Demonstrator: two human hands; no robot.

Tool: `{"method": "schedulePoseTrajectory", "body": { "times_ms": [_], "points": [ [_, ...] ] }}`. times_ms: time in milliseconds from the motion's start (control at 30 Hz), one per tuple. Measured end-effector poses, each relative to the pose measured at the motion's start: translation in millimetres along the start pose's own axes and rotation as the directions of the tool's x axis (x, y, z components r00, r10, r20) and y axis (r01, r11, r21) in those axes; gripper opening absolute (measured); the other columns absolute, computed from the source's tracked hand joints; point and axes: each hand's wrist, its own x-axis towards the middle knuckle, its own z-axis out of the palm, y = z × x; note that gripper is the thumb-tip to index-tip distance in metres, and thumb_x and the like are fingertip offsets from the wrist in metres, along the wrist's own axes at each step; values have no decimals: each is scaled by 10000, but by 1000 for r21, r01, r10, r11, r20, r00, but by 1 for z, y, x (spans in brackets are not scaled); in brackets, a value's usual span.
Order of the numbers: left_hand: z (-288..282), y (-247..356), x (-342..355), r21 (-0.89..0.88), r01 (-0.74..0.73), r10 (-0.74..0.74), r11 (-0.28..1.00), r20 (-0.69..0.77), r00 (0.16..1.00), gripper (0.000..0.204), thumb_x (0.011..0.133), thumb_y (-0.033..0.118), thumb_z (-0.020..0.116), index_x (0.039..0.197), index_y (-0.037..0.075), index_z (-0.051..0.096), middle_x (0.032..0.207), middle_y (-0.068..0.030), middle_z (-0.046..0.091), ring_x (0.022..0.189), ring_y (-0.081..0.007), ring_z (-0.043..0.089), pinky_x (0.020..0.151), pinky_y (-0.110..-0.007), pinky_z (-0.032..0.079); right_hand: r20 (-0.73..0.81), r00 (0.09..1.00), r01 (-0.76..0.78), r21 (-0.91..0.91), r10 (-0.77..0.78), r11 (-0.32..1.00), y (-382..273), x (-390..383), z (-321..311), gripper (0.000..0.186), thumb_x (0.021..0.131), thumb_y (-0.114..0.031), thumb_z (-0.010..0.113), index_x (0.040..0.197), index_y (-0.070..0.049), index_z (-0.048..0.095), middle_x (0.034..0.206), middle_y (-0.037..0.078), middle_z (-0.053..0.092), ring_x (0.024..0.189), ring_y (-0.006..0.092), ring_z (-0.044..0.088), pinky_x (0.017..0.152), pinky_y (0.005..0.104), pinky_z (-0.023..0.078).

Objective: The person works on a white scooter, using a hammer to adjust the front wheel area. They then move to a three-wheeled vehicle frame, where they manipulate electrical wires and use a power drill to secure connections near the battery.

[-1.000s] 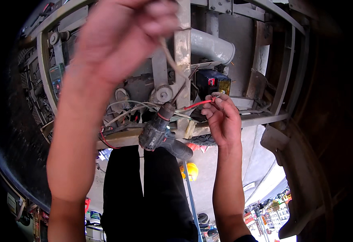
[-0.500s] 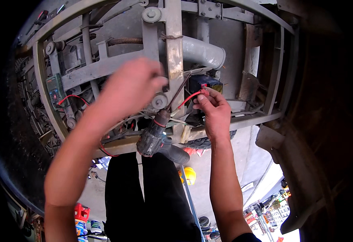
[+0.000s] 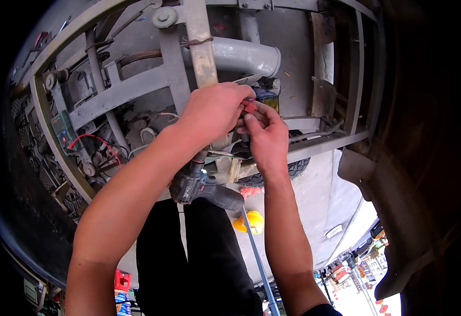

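Both my hands meet at the end of a red cable (image 3: pixel 250 107), beside a dark battery-like block (image 3: pixel 268 101) inside the metal frame. My right hand (image 3: pixel 267 131) pinches the red end between thumb and fingers. Reaching across from the left, my left hand (image 3: pixel 214 110) closes its fingers at the same spot; its fingertips are partly hidden. Most of the cable lies out of sight behind the left hand. Below the hands, a dark cordless drill (image 3: pixel 204 187) rests at the frame's near bar, its chuck pointing up and its small light lit.
A metal vehicle frame (image 3: pixel 120 95) with bars and pulleys surrounds the work. A grey pipe (image 3: pixel 246 57) lies behind the hands. On the left, a green multimeter (image 3: pixel 62 130) trails a red lead (image 3: pixel 104 141). A tyre (image 3: pixel 298 168) and a yellow object (image 3: pixel 249 222) are below.
My left hand has swung right and closed in on the red cable end beside my right hand. The view has shifted, so the frame sits further left. My right hand still holds the red end.
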Motion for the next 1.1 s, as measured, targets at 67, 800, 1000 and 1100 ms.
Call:
{"method": "schedulePoseTrajectory", "body": {
  "times_ms": [67,800,1000,1100],
  "points": [
    [-2,5,-1,90,-40,38,995,23,999,160,805,157,634,960,124,655,891,-71,652,847,-290,666,676,-414,538,-22,1000,-1,17,1,1000,-2,0,1,240,944,-53,589,1142,83,587,969,113,696,803,124,654,710,247,531],
    [3,24,-12,42,10,-9,999,-24,1000,262,911,223,613,1157,135,591,899,-72,709,814,-307,682,679,-420,540,163,986,-76,253,35,964,-7,8,-31,200,957,-59,527,1102,59,597,951,124,675,796,178,660,680,286,540],
    [3,14,-10,-56,-9,8,998,-14,1000,279,913,168,599,1190,162,565,908,-96,708,818,-315,682,673,-408,543,177,974,-205,416,142,886,-12,14,-27,187,940,-48,569,1103,40,596,920,121,679,756,166,663,640,280,557],
    [-2,10,-7,30,-80,79,996,27,997,247,893,128,601,1138,141,566,875,-106,697,788,-320,677,633,-414,534,103,970,-244,440,221,864,-8,15,-18,173,939,-52,572,1076,48,607,893,119,680,712,162,661,614,278,557]
  ]
}}
